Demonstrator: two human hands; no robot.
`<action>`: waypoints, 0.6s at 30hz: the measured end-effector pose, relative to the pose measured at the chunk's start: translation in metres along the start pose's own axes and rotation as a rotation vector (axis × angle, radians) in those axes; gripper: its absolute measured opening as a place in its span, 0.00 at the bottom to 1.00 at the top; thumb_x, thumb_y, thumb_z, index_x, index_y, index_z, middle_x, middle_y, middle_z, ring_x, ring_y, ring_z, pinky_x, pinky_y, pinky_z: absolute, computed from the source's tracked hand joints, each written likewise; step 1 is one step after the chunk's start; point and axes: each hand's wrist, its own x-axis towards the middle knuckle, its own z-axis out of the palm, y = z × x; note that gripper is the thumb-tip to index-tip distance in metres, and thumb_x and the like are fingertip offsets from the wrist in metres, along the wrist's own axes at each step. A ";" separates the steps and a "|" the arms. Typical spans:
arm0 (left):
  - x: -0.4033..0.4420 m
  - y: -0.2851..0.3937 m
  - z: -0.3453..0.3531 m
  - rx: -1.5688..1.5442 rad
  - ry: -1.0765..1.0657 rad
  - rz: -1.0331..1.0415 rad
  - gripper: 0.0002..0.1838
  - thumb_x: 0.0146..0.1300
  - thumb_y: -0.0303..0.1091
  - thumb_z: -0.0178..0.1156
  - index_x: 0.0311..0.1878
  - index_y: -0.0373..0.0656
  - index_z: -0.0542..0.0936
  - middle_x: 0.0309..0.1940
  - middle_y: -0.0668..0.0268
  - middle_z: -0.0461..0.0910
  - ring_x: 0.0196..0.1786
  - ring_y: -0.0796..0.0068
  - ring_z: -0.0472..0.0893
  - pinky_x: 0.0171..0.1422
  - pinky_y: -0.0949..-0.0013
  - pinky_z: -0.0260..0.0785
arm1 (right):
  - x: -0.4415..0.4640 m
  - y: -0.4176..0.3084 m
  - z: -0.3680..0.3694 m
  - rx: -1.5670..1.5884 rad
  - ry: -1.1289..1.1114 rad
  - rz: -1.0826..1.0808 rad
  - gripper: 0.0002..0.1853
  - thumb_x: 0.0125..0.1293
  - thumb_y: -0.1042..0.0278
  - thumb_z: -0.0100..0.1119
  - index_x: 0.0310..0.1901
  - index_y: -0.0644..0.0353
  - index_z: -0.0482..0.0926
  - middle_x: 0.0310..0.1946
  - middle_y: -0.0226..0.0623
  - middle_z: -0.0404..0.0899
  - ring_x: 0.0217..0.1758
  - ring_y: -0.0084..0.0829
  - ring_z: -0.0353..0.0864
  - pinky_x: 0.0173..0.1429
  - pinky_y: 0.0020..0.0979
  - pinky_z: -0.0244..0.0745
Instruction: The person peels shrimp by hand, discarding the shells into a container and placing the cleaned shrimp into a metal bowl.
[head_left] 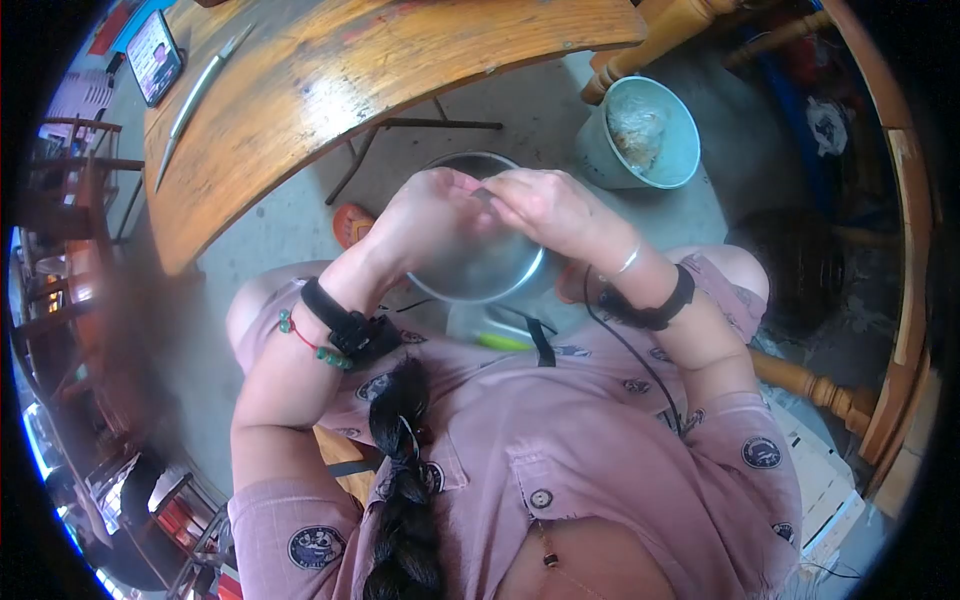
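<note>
Over a round metal basin, my two hands meet with fingers pinched together. My left hand is closed, its fingertips against those of my right hand. Between the fingertips shows a small dark piece, too small and too covered to name. Both hands seem to grip it. The basin sits low between my knees, and my hands hide much of its inside.
A wooden table stands ahead, bearing a propped phone and a long slender tool. Right of the basin is a pale green bucket with a plastic bag inside. An orange slipper lies left of the basin.
</note>
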 end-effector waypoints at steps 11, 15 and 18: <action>-0.005 0.006 0.004 -0.051 0.012 0.000 0.07 0.65 0.24 0.58 0.45 0.33 0.77 0.34 0.64 0.83 0.35 0.78 0.82 0.44 0.77 0.75 | 0.000 0.002 0.011 -0.003 0.151 -0.035 0.10 0.53 0.74 0.62 0.38 0.66 0.78 0.28 0.42 0.79 0.34 0.43 0.82 0.39 0.39 0.80; -0.008 0.008 0.006 -0.090 0.020 0.014 0.08 0.65 0.24 0.58 0.46 0.33 0.76 0.34 0.64 0.83 0.36 0.78 0.81 0.43 0.77 0.74 | 0.001 0.005 0.010 0.054 0.170 -0.004 0.11 0.53 0.75 0.62 0.40 0.65 0.79 0.28 0.42 0.79 0.34 0.42 0.82 0.39 0.38 0.79; -0.009 0.008 0.006 -0.112 0.010 0.019 0.08 0.66 0.24 0.57 0.47 0.33 0.76 0.34 0.64 0.83 0.36 0.78 0.81 0.42 0.77 0.73 | 0.001 0.008 0.005 0.089 0.132 0.009 0.14 0.53 0.76 0.61 0.43 0.66 0.80 0.30 0.44 0.80 0.34 0.42 0.82 0.39 0.37 0.79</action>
